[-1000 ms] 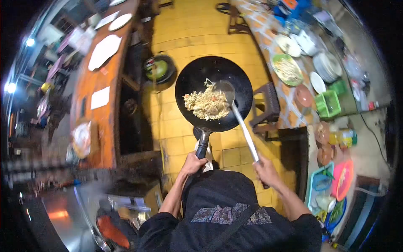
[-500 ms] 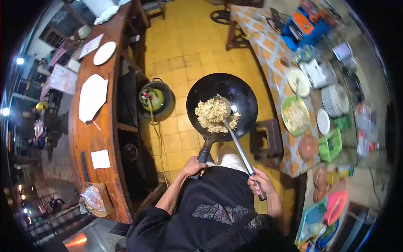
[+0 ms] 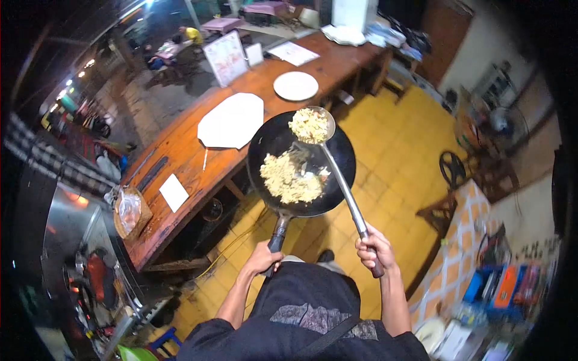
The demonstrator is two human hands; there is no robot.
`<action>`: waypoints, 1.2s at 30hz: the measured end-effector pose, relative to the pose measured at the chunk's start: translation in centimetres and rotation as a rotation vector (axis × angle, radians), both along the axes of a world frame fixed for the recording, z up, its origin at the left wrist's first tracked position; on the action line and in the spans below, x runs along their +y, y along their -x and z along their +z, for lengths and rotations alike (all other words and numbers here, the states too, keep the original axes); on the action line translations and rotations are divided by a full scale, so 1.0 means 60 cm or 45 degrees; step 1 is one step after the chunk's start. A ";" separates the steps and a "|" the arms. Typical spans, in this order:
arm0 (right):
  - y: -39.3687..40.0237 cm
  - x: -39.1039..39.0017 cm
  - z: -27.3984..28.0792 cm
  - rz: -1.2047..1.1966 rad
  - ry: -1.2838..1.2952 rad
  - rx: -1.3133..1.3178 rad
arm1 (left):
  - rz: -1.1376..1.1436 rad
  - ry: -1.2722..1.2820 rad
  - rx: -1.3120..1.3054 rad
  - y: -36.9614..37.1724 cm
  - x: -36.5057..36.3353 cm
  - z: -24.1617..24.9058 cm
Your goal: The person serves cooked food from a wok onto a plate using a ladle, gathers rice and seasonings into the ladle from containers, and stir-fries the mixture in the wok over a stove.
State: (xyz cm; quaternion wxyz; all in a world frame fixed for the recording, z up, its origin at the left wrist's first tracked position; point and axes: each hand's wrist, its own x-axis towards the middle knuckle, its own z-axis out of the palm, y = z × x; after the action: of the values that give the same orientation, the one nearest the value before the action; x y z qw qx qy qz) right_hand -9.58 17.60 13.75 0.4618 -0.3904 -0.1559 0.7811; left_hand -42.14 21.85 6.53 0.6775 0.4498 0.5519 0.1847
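My left hand is wrapped round the handle of a black wok, which is held up in front of me beside the wooden counter. Chopped, yellowish food that looks like fried rice lies in the wok's near left part. My right hand grips the dark end of a long metal ladle. A heap of the same food fills the ladle's bowl, over the wok's far rim. Just past the wok, a white sheet of paper and a white plate lie on the counter.
The wooden counter runs diagonally along the left, bearing a small white paper and a basket with a plastic bag. At lower right stands a table with a patterned cloth. Yellow floor tiles lie between. People sit in the distance.
My view and body have turned left, so the wok now faces the counter. The ladle has risen from the wok's middle towards its far rim, carrying food. Both hands keep their grips.
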 end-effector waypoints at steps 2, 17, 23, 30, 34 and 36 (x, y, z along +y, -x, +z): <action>-0.041 0.122 0.011 0.073 -0.017 0.123 | 0.160 -0.037 0.019 -0.015 0.007 -0.011; -0.158 0.737 -0.153 0.306 -0.751 -1.506 | 1.040 -0.053 -0.056 -0.174 0.165 -0.010; -0.221 0.803 -0.189 0.392 -0.783 -1.809 | 1.218 -0.032 -0.021 -0.230 0.259 -0.004; -0.342 0.893 -0.165 0.536 -0.993 -1.813 | 1.353 0.012 0.110 -0.347 0.376 0.007; -0.404 0.954 -0.188 0.536 -1.246 -2.132 | 1.463 -0.019 0.113 -0.447 0.450 0.000; -0.431 0.988 -0.198 0.541 -1.254 -2.235 | 1.519 -0.020 0.116 -0.499 0.491 0.015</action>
State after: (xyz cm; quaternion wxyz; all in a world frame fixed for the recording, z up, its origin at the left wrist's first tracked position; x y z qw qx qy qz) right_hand 16.27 76.87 1.85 0.1462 -0.5554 -0.8073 0.1356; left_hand -12.20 51.33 7.43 0.4292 0.0747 0.7362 0.5178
